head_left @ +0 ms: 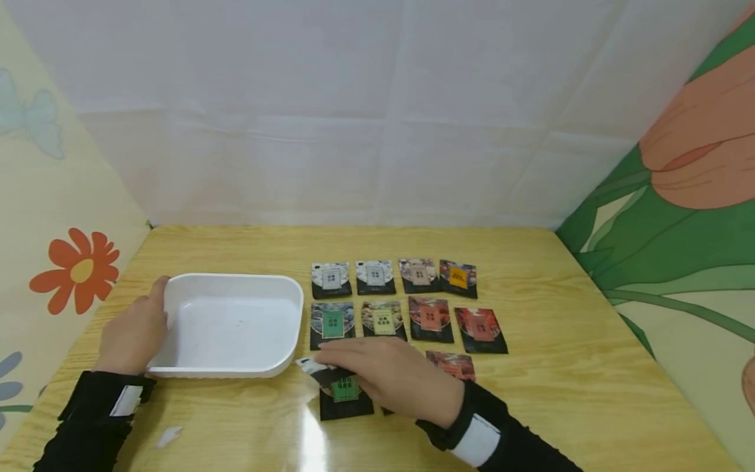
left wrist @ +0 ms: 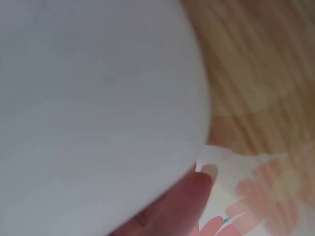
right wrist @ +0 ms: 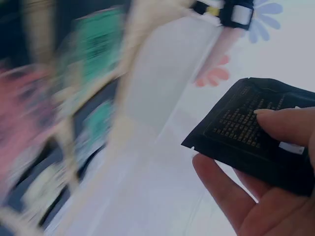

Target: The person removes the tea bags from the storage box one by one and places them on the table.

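At the left of the head view, my left hand (head_left: 134, 331) grips the left side of a white plastic tray (head_left: 232, 328). A fingertip shows against the tray's outer wall (left wrist: 98, 108) in the left wrist view. Between thumb and fingers, my right hand (head_left: 392, 377) pinches a small black sachet (right wrist: 241, 132), its printed back turned to the wrist camera. This hand hovers over the front sachets, just right of the tray. Below it lies a green-labelled sachet (head_left: 346, 400), partly covered; another behind the hand is mostly hidden.
Several sachets lie in rows right of the tray, among them a grey-labelled one (head_left: 331, 280), an orange-labelled one (head_left: 458, 278) and a red one (head_left: 481, 330). A white sheet (head_left: 354, 131) hangs behind the wooden table (head_left: 566, 393). Painted walls stand at both sides.
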Available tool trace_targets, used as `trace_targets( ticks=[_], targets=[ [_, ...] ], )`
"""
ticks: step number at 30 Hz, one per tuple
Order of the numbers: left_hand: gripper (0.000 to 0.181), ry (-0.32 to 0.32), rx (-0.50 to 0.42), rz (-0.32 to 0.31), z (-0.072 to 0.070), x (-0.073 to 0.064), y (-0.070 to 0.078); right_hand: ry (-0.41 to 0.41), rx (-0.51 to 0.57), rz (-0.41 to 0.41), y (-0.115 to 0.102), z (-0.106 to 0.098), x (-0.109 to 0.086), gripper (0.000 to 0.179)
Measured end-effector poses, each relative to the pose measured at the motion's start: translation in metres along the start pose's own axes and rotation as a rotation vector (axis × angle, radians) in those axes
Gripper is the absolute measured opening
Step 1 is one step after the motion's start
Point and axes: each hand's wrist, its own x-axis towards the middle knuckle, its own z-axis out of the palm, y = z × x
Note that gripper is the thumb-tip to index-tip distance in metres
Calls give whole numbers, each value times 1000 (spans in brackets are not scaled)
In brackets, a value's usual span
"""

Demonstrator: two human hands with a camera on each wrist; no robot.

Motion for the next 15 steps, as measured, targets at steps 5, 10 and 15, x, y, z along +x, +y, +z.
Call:
trace_targets(
  ticks=[5,10,15],
  targets=[
    [68,-10,-10,-1,0,-2,-3,-84,-92,173,10,-2,-47,47],
    [68,24,-10,17,0,-3,-6,-143,-87,326,20,-9,-91,51],
    [69,38,-7,33,1,-1,-4,-120,-175,414,32,-19,-132,59]
  ],
)
